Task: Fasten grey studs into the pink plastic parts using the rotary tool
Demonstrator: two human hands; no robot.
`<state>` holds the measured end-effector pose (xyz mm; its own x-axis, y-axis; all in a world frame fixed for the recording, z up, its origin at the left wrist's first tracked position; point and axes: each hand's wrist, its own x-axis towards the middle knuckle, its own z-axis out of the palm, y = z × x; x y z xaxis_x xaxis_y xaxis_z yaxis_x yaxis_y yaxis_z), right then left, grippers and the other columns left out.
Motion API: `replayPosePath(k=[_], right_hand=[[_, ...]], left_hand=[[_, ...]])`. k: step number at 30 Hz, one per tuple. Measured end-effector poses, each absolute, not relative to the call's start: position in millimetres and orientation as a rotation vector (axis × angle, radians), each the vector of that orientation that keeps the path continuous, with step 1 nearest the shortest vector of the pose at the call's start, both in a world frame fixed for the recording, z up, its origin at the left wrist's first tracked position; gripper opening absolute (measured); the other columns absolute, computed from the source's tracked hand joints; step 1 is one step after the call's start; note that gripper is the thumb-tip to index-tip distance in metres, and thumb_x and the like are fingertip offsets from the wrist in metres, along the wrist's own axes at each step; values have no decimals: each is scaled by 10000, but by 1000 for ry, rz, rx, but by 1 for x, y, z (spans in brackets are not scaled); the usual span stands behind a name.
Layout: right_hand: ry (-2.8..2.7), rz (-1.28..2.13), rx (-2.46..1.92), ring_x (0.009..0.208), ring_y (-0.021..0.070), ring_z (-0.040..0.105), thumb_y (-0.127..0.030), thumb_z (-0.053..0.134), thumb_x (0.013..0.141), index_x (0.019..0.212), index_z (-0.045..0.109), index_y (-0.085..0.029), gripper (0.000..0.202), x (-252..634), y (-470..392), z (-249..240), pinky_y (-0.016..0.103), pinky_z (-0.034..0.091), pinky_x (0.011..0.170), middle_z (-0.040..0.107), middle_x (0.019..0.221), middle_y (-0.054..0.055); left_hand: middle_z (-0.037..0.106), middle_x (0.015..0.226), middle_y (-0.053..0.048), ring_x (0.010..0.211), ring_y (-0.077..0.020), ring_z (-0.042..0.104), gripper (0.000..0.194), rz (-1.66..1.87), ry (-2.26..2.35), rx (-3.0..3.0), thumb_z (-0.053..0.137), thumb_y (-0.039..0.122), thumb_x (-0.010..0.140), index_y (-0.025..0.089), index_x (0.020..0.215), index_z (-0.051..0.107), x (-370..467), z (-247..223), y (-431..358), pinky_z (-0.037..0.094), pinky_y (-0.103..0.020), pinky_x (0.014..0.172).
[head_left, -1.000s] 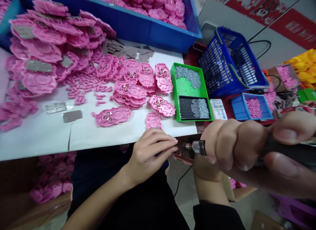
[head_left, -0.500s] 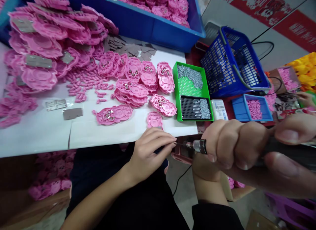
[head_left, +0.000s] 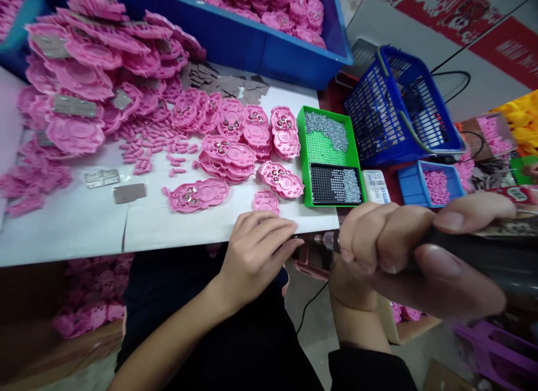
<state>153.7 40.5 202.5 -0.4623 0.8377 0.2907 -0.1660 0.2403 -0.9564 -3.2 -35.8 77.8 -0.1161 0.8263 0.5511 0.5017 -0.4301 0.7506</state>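
My right hand (head_left: 403, 251) is wrapped around the dark body of an electric screwdriver (head_left: 474, 262). Its metal nose points left at the fingertips of my left hand (head_left: 256, 256). Those fingers are bent, thumb and forefinger near each other by the tool's tip; whatever sits between them is too small or hidden to name. Just beyond my left knuckles lies a small pink plastic part (head_left: 265, 201), partly covered by the hand. More pink plastic shells with shiny metal bits, such as one shell (head_left: 197, 195), lie on the white tabletop (head_left: 168, 228).
A green tray (head_left: 307, 156) holds loose screws and a black screw plate (head_left: 325, 184). Behind are a large blue bin (head_left: 290, 63) and a blue basket (head_left: 403, 111). Piled pink shells (head_left: 79, 77), small pink pegs (head_left: 143, 150) and metal plates (head_left: 130, 192) lie left.
My right hand has brought the screwdriver a little left, nearer my left fingertips. The thumb and forefinger of my left hand have parted slightly. The whole view has shifted a little.
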Motion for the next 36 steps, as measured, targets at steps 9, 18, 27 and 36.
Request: replayPosePath(k=[9,18,27,36], right_hand=[[-1439,1317,-520,351,113,381,-199,654,871,973,538,-332,204,122,57,156,280,415,385,454,535,-110],[-1457,1291,-603,325,133,375,-308,679,874,956,465,-339,231,122,61,153,305,387,383,428,508,-116],[-1480,1338,-696,343,140,418,-290,691,867,952,439,-342,271,118,59,147,317,419,410,455,513,-120],[-1476,1267,-606,329,116,390,-341,676,911,947,467,-329,212,116,67,143,283,412,380,431,505,-123]], left_hand=[[791,1178,-66,1171,-289,678,121,1278,1481,2094,696,211,984,228,1081,766,-37,55,-26,572,-482,970],[802,1154,-61,1206,-305,671,170,1250,1393,2041,690,180,979,239,1109,782,-42,51,-28,592,-530,1003],[801,1141,-54,1189,-305,664,155,1207,1417,2051,677,196,993,223,1114,771,-43,54,-28,576,-520,1003],[789,1174,-61,1185,-296,650,148,1184,1431,2070,678,204,993,225,1102,775,-42,54,-26,567,-486,967]])
